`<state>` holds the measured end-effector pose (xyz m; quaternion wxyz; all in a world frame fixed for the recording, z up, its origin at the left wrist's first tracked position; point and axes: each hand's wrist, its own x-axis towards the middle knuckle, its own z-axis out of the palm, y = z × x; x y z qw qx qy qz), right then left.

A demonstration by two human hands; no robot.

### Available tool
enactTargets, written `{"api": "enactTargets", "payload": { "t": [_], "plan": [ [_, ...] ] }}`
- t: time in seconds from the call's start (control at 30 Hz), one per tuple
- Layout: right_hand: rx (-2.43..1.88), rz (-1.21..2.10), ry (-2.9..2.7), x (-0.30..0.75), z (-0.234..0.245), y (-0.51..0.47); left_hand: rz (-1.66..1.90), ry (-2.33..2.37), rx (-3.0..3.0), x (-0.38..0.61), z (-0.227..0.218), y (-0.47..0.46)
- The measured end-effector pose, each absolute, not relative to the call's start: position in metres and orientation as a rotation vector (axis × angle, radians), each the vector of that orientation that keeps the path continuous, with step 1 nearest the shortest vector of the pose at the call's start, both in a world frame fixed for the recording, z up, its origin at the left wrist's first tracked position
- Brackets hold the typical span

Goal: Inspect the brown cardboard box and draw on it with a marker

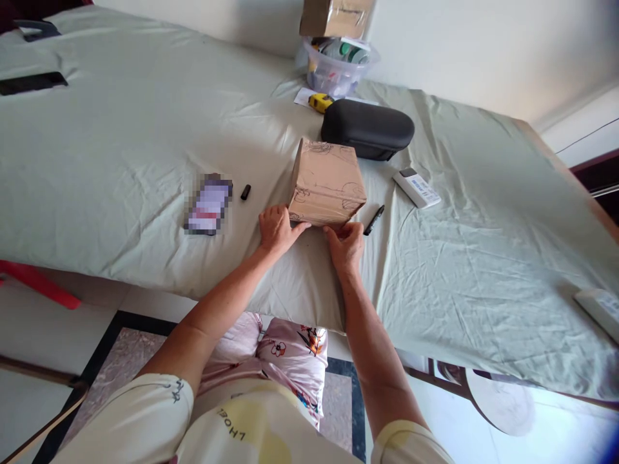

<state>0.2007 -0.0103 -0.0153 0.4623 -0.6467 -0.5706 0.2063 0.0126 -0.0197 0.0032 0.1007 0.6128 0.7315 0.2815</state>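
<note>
A brown cardboard box, wrapped in clear tape, sits on the pale green sheet of a bed. My left hand rests at the box's near left corner with fingers pressed against its lower edge. At the near right part of that edge, my right hand has its fingers curled and pinched against the box. A black marker lies just right of my right hand. A small black cap lies to the left of the box.
A black hard case lies behind the box, with a white remote to its right. A clear plastic tub, a yellow tape measure and another cardboard box are at the back. A phone lies left.
</note>
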Motion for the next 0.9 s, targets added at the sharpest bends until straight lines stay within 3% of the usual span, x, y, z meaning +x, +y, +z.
{"api": "enactTargets", "payload": {
  "t": [0.9],
  "plan": [
    [-1.652, 0.413, -1.332, 0.214, -0.017, -0.014, 0.851, 2.131, 1.919, 0.027, -0.003, -0.03]
  ]
}}
